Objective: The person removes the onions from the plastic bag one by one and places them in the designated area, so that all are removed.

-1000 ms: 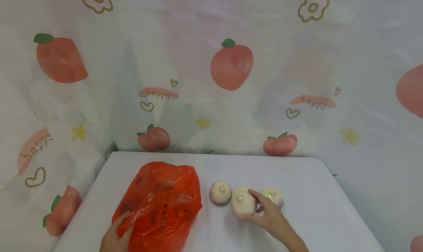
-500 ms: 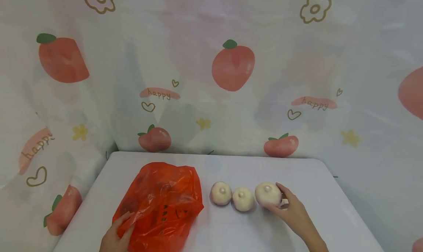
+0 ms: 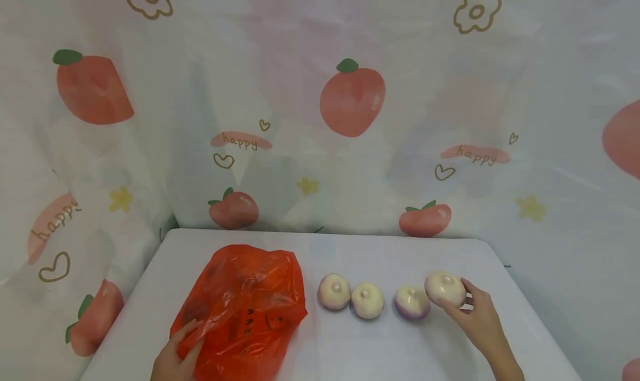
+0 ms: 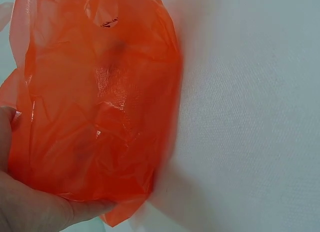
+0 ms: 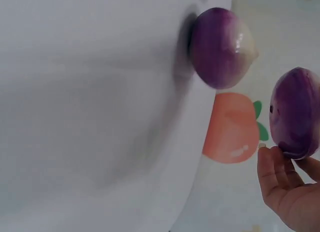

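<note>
In the head view, my right hand (image 3: pixel 481 320) holds a purple-and-white onion (image 3: pixel 444 287) by its right side, raised above the table. Its purple underside, with a small dark spot, faces the right wrist view, where the fingers (image 5: pixel 280 172) grip its lower edge. Three more onions lie in a row on the table: a left one (image 3: pixel 334 291), a middle one (image 3: pixel 367 301) close against it, and a right one (image 3: pixel 412 303) nearest the held onion. My left hand (image 3: pixel 175 354) grips the near left edge of a crumpled red plastic bag (image 3: pixel 250 292), whose bulging contents are hidden.
The white table (image 3: pixel 345 359) has its back edge against a hanging cloth (image 3: pixel 380 175) printed with fruit and hearts. This cloth also hangs along the left and right sides. The bag takes up the table's left part.
My right hand has carried its onion rightward from over the middle onion, past the right one, to the right end of the row. My left hand and the bag have stayed in place.
</note>
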{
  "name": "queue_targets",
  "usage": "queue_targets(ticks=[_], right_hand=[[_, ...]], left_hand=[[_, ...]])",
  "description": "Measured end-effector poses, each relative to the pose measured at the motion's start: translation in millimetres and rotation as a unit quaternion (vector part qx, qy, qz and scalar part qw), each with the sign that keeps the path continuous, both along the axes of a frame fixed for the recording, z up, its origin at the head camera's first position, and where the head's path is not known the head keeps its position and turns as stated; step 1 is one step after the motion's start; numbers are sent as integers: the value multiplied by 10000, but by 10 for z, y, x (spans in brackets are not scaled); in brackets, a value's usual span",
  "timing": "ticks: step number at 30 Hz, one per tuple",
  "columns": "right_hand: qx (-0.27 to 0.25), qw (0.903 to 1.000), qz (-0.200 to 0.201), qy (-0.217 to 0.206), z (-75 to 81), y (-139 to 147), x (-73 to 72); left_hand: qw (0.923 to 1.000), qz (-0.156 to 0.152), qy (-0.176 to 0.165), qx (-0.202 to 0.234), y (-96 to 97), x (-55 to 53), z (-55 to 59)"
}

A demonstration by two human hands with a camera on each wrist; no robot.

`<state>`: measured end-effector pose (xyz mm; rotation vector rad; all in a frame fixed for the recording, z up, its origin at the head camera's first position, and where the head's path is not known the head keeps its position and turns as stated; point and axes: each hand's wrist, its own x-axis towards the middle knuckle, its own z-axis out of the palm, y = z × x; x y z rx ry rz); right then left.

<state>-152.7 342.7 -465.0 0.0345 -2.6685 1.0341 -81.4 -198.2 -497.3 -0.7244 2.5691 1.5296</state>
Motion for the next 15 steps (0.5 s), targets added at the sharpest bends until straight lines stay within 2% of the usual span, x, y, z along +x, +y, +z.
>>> queue_targets(ticks=[7, 15], right_hand=[[531, 9937, -333, -931, 5, 169, 1], [786, 9753, -394, -2028, -75, 248, -58]], left_hand=[[10000, -63, 42, 42, -7, 2, 15], [9999, -9, 19, 134, -5, 8, 19]])
